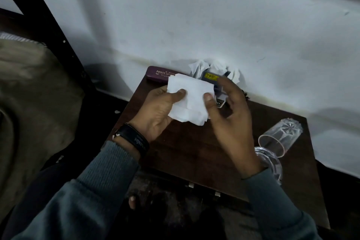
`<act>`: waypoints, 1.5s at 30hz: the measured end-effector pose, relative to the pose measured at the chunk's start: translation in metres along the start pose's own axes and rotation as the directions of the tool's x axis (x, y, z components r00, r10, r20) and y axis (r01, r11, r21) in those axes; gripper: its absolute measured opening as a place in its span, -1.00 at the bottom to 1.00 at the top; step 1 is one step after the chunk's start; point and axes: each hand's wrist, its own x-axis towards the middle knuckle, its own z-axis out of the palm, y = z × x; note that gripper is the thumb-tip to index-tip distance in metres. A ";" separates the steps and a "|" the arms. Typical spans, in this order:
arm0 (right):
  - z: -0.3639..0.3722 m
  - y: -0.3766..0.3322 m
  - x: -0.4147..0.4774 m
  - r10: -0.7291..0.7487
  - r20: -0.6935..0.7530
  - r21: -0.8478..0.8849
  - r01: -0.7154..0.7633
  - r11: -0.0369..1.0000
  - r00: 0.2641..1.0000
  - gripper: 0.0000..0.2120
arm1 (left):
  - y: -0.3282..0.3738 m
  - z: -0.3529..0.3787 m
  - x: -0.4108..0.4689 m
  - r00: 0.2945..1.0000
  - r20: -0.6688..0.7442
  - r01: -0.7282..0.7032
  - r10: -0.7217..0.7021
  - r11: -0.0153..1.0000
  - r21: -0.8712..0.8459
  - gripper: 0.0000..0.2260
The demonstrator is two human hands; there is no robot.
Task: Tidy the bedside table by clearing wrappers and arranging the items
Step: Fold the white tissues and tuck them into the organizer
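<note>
**Grip.** The left hand (161, 109) holds the white paper (191, 91) from the left, thumb clamped on its front face and fingers curled behind it. The right hand (228, 117) pinches the sheet's right edge under the thumb. The finger backing that thumb is hidden by the paper, and the other fingers are loosely spread. The sheet is flat and partly folded, held clear of the surface just above centre of the frame.

**Surroundings.** A black wristband (134, 140) sits on the left wrist. Below the hands lies the dark wooden bedside table (194, 148), set against a white wall (194, 15). At the table's far edge, above the hands, crumpled papers (200, 67) sit around a dark box (211, 77) with a yellow label. A maroon spectacle case (157, 74) lies just to their left. At centre right of the frame a clear tumbler (280, 136) lies on its side, its mouth near a second clear glass piece (270, 161) at the table's near right edge. What that piece is cannot be told.

**Progress (judged).** The task looks early. One sheet is in hand, but the crumpled papers are not yet cleared, the tumbler is not upright, and the box and case are not yet arranged.
</note>
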 end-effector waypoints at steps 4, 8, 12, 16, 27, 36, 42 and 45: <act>-0.005 0.005 0.010 0.461 0.331 0.511 -0.567 0.646 0.823 -0.55 | 0.001 0.003 -0.003 0.998 0.061 0.004 -0.004 1.000 -0.010 -0.72; -0.010 0.005 0.014 0.495 0.345 0.483 -0.603 0.635 0.797 -0.68 | -0.001 0.002 -0.003 0.996 0.077 -0.055 0.044 0.989 0.139 -0.75; -0.015 0.009 0.018 0.500 0.210 0.436 -0.538 0.722 0.841 -0.80 | 0.000 0.000 -0.002 0.994 0.113 -0.043 0.010 0.955 0.292 -0.71; -0.025 0.011 0.019 0.408 0.248 0.365 -0.475 0.801 0.879 -0.79 | -0.002 -0.001 -0.002 0.991 0.136 -0.065 0.018 0.933 0.353 -0.61; -0.031 0.014 0.016 0.247 0.237 0.284 -0.310 0.907 0.940 -0.53 | 0.000 0.002 0.003 0.991 0.069 0.106 -0.111 0.992 0.072 -0.78; -0.027 0.019 0.013 0.230 0.247 0.247 -0.291 0.924 0.941 -0.47 | -0.005 0.001 0.007 0.988 0.070 0.128 -0.139 0.981 0.144 -0.81; -0.031 0.011 0.009 0.432 0.468 0.695 -0.623 0.359 0.771 -0.42 | -0.011 0.003 0.005 1.000 0.007 0.001 -0.002 0.986 0.168 -0.76; -0.025 0.000 0.006 0.441 0.498 0.708 -0.644 0.291 0.747 -0.41 | -0.013 0.008 0.004 1.000 0.010 -0.025 0.024 0.989 0.146 -0.76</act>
